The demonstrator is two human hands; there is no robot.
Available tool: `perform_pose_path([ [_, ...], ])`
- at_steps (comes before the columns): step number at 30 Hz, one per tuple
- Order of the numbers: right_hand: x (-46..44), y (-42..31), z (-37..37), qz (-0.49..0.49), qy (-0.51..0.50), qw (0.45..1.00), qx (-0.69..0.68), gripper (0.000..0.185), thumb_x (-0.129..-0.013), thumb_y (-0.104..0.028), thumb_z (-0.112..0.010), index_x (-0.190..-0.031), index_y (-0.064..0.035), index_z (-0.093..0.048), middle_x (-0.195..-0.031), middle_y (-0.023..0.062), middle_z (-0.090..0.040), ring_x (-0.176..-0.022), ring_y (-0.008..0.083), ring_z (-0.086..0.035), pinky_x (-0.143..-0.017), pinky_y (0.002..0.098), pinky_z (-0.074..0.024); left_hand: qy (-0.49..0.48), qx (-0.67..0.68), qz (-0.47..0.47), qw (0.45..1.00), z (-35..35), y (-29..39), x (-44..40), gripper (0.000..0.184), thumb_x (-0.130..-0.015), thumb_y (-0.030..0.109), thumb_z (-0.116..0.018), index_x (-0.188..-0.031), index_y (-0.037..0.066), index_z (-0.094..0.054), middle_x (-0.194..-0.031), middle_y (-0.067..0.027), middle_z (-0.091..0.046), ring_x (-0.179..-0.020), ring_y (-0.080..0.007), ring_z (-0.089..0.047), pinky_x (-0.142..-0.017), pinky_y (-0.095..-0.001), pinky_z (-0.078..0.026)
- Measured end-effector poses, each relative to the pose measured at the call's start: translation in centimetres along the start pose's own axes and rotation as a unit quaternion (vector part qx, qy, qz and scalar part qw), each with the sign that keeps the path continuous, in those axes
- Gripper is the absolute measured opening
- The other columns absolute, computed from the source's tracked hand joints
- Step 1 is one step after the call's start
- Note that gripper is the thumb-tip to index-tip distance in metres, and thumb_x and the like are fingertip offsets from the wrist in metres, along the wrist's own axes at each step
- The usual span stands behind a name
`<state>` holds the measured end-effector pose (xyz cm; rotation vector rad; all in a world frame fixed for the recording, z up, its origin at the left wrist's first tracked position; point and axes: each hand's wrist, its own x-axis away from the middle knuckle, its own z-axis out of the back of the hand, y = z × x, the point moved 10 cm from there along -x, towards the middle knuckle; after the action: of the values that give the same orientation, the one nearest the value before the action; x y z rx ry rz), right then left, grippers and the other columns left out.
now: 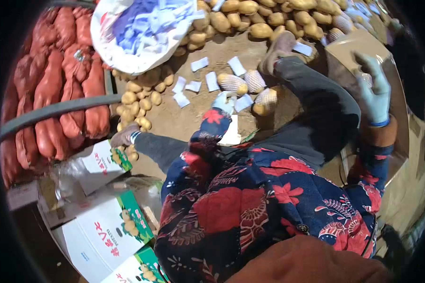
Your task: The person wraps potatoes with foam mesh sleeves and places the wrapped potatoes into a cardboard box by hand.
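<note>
My left hand (225, 102), in a pale glove, is low over the dirt floor with its fingers curled in. What they hold, if anything, I cannot make out. Just right of it lies a flat white foam net sleeve (243, 103). Close by are potatoes in white foam nets, one (233, 83) above the hand and another (265, 102) to the right. My right hand (376, 92), also gloved, is raised over the side of a cardboard box (351, 45). Its fingers are apart, and nothing shows clearly between them.
A white sack (99, 35) full of bluish-white foam nets stands at the upper left. Loose potatoes (262, 30) are heaped at the back. Red sacks (49, 89) lie left behind a dark curved bar (61, 109). Printed potato cartons (99, 236) sit lower left.
</note>
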<state>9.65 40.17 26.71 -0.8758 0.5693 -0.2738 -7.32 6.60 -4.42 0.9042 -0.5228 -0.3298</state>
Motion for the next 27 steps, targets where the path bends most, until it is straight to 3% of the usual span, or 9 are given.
perform_pose_path([
  [2,-1.5,-6.0,-7.2,0.068,-0.086,0.994,0.006,0.031,-0.075,-0.003,-0.059,-0.106,-0.0028,-0.057,-0.097,0.0093,-0.059,-0.092,0.0189,-0.055,-0.081,0.0282,-0.0433,-0.008,-0.09,-0.008,0.996,0.4,-0.9,-1.6,0.027,-0.078,0.02,-0.06,-0.1,0.006,-0.058,-0.091,-0.0148,-0.058,-0.078,-0.0254,-0.058,-0.07,-0.0346,-0.046],
  [7,1.4,-0.9,-24.2,0.15,-0.183,0.971,0.02,0.028,-0.072,-0.011,-0.062,-0.1,-0.0058,-0.059,-0.09,0.0133,-0.059,-0.081,0.0259,-0.058,-0.068,0.033,-0.0474,0.037,-0.253,-0.119,0.959,0.6,1.7,-4.4,0.037,-0.076,0.022,-0.057,-0.109,0.006,-0.054,-0.113,-0.0196,-0.05,-0.104,-0.0364,-0.047,-0.089,-0.0429,-0.037],
  [8,2.6,-0.4,-25.4,0.099,-0.233,0.967,-0.021,0.026,-0.073,-0.014,-0.061,-0.099,-0.009,-0.061,-0.087,0.0116,-0.061,-0.077,0.0254,-0.06,-0.067,0.0329,-0.0481,0.013,-0.304,-0.212,0.929,0.2,5.4,-4.7,0.039,-0.076,0.02,-0.056,-0.112,0.007,-0.052,-0.115,-0.0189,-0.049,-0.104,-0.0359,-0.047,-0.09,-0.0429,-0.036],
  [10,5.3,0.9,-27.6,-0.015,-0.315,0.945,-0.09,0.024,-0.074,-0.022,-0.059,-0.097,-0.0155,-0.064,-0.079,0.0081,-0.063,-0.07,0.0245,-0.062,-0.066,0.0326,-0.0496,-0.036,-0.318,-0.136,0.938,-1.6,2.5,-8.3,0.043,-0.073,0.017,-0.054,-0.115,0.01,-0.05,-0.115,-0.0184,-0.048,-0.105,-0.0341,-0.046,-0.092,-0.0435,-0.034],
  [11,6.2,0.2,-28.8,0.06,-0.376,0.923,-0.053,0.025,-0.075,-0.022,-0.058,-0.099,-0.015,-0.063,-0.087,0.0072,-0.063,-0.077,0.0251,-0.061,-0.071,0.0338,-0.0487,-0.105,-0.397,-0.131,0.902,-0.6,11.5,-6.2,0.044,-0.07,0.016,-0.054,-0.114,0.013,-0.051,-0.109,-0.0185,-0.05,-0.102,-0.0337,-0.048,-0.088,-0.0441,-0.037],
  [13,8.0,2.6,-30.8,-0.025,-0.434,0.9,-0.033,0.028,-0.079,-0.027,-0.055,-0.103,-0.0155,-0.059,-0.096,0.009,-0.06,-0.089,0.0262,-0.057,-0.077,0.0347,-0.0454,-0.043,-0.364,-0.18,0.913,-1.6,7.1,-10.4,0.038,-0.071,0.02,-0.053,-0.109,0.014,-0.054,-0.099,-0.0144,-0.054,-0.091,-0.0329,-0.053,-0.078,-0.0428,-0.043],
  [17,7.5,4.9,-30.4,-0.071,-0.41,0.907,0.059,0.03,-0.077,-0.034,-0.055,-0.1,-0.0152,-0.058,-0.087,0.0105,-0.061,-0.081,0.0293,-0.058,-0.072,0.0379,-0.0459,-0.171,-0.475,-0.17,0.846,-6.5,2.4,-15.5,0.047,-0.073,0.013,-0.052,-0.12,0.017,-0.044,-0.106,-0.0151,-0.05,-0.094,-0.0341,-0.054,-0.077,-0.044,-0.045],
  [22,6.9,7.4,-30.7,-0.116,-0.384,0.916,0.013,0.027,-0.077,-0.032,-0.058,-0.097,-0.0144,-0.059,-0.083,0.0121,-0.061,-0.076,0.0296,-0.059,-0.069,0.0388,-0.0455,-0.193,-0.578,-0.172,0.774,-9.5,-1.1,-20.0,0.024,-0.07,0.033,-0.063,-0.084,0.014,-0.066,-0.1,-0.0065,-0.057,-0.095,-0.0263,-0.055,-0.077,-0.0396,-0.043],
  [27,7.0,8.2,-30.2,-0.126,-0.322,0.938,-0.021,0.025,-0.077,-0.026,-0.059,-0.097,-0.0122,-0.06,-0.086,0.0132,-0.061,-0.079,0.0294,-0.058,-0.071,0.0365,-0.046,-0.073,-0.414,-0.173,0.891,-6.4,-1.0,-16.9,0.022,-0.067,0.027,-0.065,-0.083,0.013,-0.062,-0.089,-0.0085,-0.06,-0.087,-0.0272,-0.056,-0.079,-0.0448,-0.041],
])
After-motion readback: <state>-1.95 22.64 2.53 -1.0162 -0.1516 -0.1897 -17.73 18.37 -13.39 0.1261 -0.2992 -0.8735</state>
